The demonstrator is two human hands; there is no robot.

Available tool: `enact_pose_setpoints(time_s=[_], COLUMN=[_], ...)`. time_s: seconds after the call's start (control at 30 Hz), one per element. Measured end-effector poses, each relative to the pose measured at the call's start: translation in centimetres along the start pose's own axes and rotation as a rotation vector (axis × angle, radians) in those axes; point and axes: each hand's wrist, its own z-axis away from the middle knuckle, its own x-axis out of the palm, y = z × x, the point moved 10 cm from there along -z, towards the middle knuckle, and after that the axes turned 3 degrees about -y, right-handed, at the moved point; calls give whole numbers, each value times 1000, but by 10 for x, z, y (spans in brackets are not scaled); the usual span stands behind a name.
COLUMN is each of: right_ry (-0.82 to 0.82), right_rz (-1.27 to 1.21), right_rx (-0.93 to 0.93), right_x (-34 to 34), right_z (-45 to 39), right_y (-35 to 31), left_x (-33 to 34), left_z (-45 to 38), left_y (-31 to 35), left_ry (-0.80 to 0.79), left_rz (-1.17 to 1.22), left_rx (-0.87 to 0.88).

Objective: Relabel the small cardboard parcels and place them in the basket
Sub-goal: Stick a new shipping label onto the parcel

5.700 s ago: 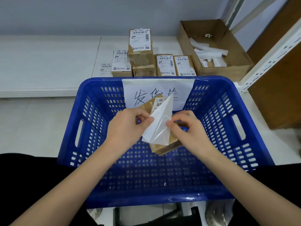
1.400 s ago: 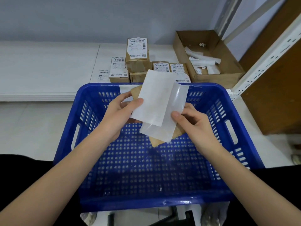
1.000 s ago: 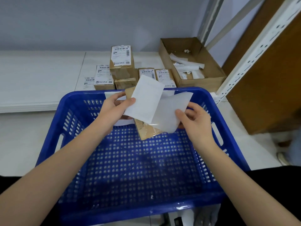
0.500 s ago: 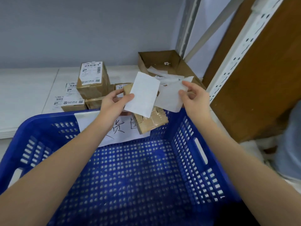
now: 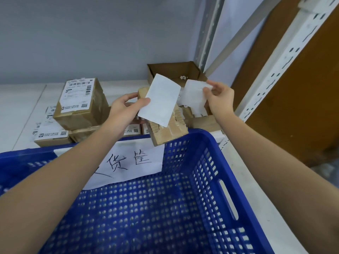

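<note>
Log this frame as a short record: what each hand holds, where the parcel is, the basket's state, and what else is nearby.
left hand: grips the small cardboard parcel and pinches the white label against it
right hand: pinches the translucent backing sheet, held over the open cardboard box
parcel position: held above the far rim of the blue basket, not yet inside
basket: no parcels visible inside; a handwritten paper sign hangs on its far wall
nearby: labelled parcels stacked behind the basket

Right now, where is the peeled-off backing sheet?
The translucent white backing sheet is pinched in the right hand, held over the open brown cardboard box, right of the white label.
</note>
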Motion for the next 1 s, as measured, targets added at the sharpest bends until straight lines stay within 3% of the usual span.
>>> enact_pose_setpoints(time_s=[0.13,0.47,0.63,1.0], right_ry=[51,-112,-331,-312], right_rz=[-97,186,773,868], right_rx=[138,300,92,-75], right_x=[18,55,66,52], right_z=[-17,-32,-25,2], right_y=[32,78,72,62], left_x=[-2,-14,-17,-16], left_z=[-17,-43,-43,-19], left_y=[-10,-1,-4,-13], left_ry=[14,-25,-3,28], left_rz=[92,2,23,22], left_rx=[-70,-34,-39,-56])
